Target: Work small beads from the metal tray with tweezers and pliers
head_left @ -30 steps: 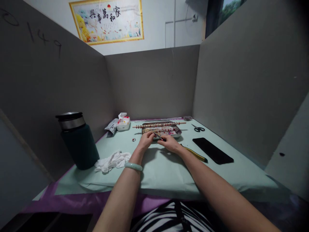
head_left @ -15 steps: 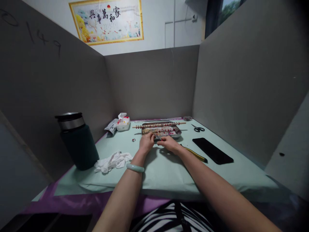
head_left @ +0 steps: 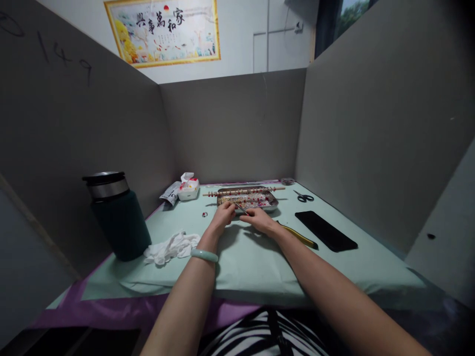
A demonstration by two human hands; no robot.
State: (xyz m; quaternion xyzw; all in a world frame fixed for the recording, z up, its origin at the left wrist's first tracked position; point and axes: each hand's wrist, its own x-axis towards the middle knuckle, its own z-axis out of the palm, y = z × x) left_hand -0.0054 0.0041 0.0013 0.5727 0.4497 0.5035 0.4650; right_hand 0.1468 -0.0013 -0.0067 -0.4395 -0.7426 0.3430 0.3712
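Observation:
My right hand (head_left: 260, 220) is closed around slim metal tweezers (head_left: 242, 209), whose tip points up and left toward my other hand. Fingers pinched together, my left hand (head_left: 223, 214) is at the near left edge of a metal tray (head_left: 273, 209). Whatever lies between those fingertips is too small to make out. Small red, gold and clear beads (head_left: 256, 200) fill the tray. Across its far part rests a wooden stick (head_left: 242, 191) with several small red-beaded pieces along it. A small ring-like piece (head_left: 205, 214) lies on the cloth left of my left hand.
Yellow-handled pliers (head_left: 302, 238), a black phone (head_left: 326, 231) and scissors (head_left: 304, 197) lie to the right. On the left stand a dark green bottle (head_left: 120, 222), crumpled white tissue (head_left: 172, 248) and a white box (head_left: 189, 189). Grey partitions (head_left: 233, 128) enclose the table.
My left hand has shifted slightly left and up, and the tweezers' tip has followed it a little. My right hand stays almost in place. The whole view has moved slightly.

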